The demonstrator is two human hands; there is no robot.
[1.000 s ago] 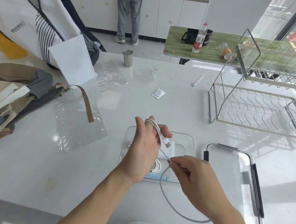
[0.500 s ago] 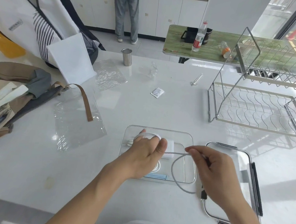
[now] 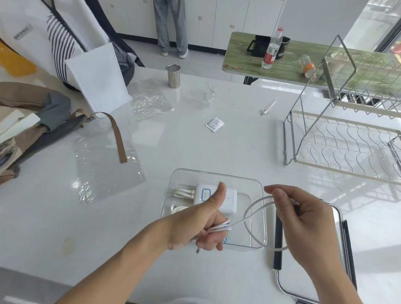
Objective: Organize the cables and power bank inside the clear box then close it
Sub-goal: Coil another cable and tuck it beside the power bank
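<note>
The clear box (image 3: 217, 174) lies open on the white table, with a white power bank (image 3: 230, 201) and short white cables (image 3: 183, 193) inside. My left hand (image 3: 201, 225) hovers over the box's near edge, thumb up, with a white cable (image 3: 249, 214) wound around its fingers. My right hand (image 3: 301, 220) pinches the same cable further along, above the box's right side, and a loose loop hangs between the hands. The clear lid (image 3: 345, 245) with black clips lies to the right of the box, partly hidden by my right hand.
A wire dish rack (image 3: 352, 138) stands at the right. Clear plastic bags (image 3: 106, 164) and backpacks (image 3: 60, 35) fill the left side. A metal cup (image 3: 173, 76), a small sachet (image 3: 214, 124) and a person's legs (image 3: 172, 19) are further back.
My left hand turned thumb-up and pulled back toward me with the cable wraps on its fingers. My right hand lifted the cable higher, widening the loop.
</note>
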